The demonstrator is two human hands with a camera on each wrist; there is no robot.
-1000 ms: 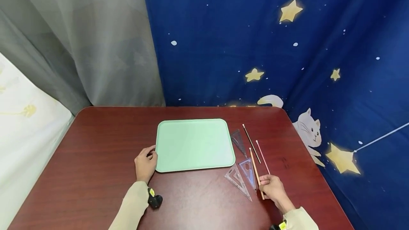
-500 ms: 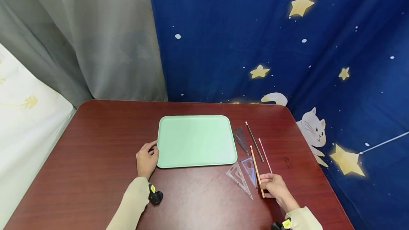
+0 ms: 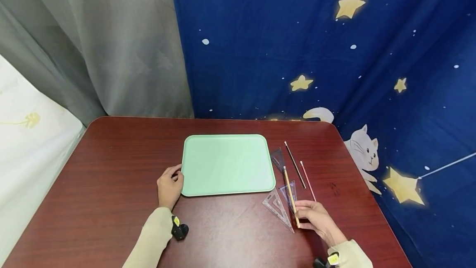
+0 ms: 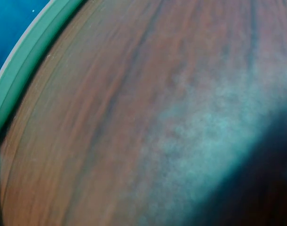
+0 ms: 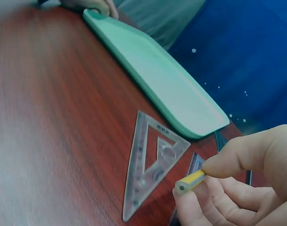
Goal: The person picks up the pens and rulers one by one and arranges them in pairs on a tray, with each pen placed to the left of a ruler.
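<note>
My right hand [image 3: 317, 219] pinches a yellow pencil [image 3: 290, 190] near its lower end, between thumb and fingers. The pencil is over the blue-tinted set square [image 3: 284, 191], partly covering it. In the right wrist view the pencil's end [image 5: 183, 187] points toward the camera. At the left rim of a pale green tray [image 3: 227, 165], my left hand [image 3: 170, 187] holds the edge with its fingers. A clear set square [image 3: 278, 211] lies just below the tray's right corner. Beside the tray's right rim is a dark set square [image 3: 277, 159].
A dark pencil [image 3: 295, 164] and a red pencil [image 3: 308, 180] lie to the right of the set squares on the reddish-brown table [image 3: 111, 168]. Behind the table hang a grey curtain [image 3: 137, 53] and a blue starry curtain [image 3: 260, 44].
The yellow pencil has shifted left with my right hand and now crosses the blue-tinted set square. My left hand stays at the tray's rim. The head view has tilted slightly.
</note>
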